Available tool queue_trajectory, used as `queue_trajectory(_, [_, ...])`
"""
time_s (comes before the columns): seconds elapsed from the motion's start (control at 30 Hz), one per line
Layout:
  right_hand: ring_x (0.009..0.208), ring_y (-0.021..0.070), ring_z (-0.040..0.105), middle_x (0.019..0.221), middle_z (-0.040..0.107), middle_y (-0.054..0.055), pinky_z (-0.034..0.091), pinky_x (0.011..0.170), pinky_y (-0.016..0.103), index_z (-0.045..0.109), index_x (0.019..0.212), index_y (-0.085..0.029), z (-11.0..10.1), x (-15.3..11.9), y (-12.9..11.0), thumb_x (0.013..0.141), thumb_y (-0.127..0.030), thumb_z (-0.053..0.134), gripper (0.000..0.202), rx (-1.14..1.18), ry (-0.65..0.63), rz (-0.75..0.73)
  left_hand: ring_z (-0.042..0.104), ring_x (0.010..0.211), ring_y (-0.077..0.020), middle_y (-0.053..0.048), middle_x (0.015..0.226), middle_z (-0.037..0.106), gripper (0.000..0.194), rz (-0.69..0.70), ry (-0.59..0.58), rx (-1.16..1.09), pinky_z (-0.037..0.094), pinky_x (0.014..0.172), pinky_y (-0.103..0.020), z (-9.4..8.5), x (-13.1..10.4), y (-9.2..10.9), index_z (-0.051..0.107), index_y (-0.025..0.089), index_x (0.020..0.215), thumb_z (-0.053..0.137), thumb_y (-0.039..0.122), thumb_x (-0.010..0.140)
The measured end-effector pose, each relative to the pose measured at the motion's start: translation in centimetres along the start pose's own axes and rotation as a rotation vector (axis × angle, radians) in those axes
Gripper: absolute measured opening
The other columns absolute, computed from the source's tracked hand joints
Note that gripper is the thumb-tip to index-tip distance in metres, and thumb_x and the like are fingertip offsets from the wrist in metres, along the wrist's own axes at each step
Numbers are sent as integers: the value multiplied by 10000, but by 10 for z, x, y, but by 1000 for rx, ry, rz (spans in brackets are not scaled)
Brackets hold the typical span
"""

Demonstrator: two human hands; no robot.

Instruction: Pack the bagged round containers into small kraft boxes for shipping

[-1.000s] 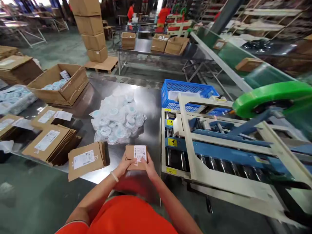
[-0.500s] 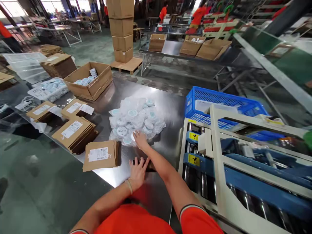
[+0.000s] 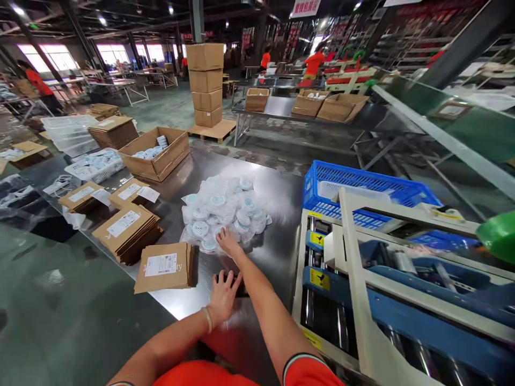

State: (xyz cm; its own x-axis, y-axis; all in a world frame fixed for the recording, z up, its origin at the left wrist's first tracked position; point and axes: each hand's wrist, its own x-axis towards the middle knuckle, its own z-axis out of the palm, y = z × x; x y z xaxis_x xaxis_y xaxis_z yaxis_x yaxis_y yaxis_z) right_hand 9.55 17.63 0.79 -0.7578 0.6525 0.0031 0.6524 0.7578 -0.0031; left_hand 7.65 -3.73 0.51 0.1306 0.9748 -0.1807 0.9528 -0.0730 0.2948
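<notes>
A heap of round white-and-pale-blue discs in clear plastic bags (image 3: 219, 206) lies in the middle of the metal table. My right hand (image 3: 228, 241) reaches to the near edge of this heap, fingers apart and touching the bags. Closer to my body, my left hand (image 3: 223, 295) rests with its fingers spread on the table, over a dark object that it and my right forearm mostly hide. Left of my hands lies a small stack of flat brown cardboard mailers (image 3: 163, 267) with a white label on top.
More labelled cardboard stacks (image 3: 124, 228) line the table's left side. Behind them stand an open carton (image 3: 161, 161) of discs and a white basket (image 3: 96, 167). To the right are a roller machine (image 3: 348, 268) with a cream frame and a blue crate (image 3: 362, 187).
The camera has tilted up, so the scene sits lower in view. My right hand stays at the heap's near edge, and my left hand remains spread on the table.
</notes>
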Motion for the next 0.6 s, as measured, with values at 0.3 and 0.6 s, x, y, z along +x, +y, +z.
queue_trajectory(0.3, [1487,317,529,1440,714,137,448,1207,558,700,1372,-217,-38,-160,37,929,-39,464,532,214,418,-61,528,1439,-449,-203,1496,609,921,149,237,-540,269,1300,-745,11,12,-22,489,189,1574,840,490,777])
queue_trajectory(0.6, [878,280,766,996,826,96,658,811,408,793,1058,-220,-5,-199,-9,794,-104,565,367,631,9,-7,503,1441,-390,-187,1481,593,768,190,224,-474,294,1306,-676,12,20,-17,577,189,1450,843,493,797])
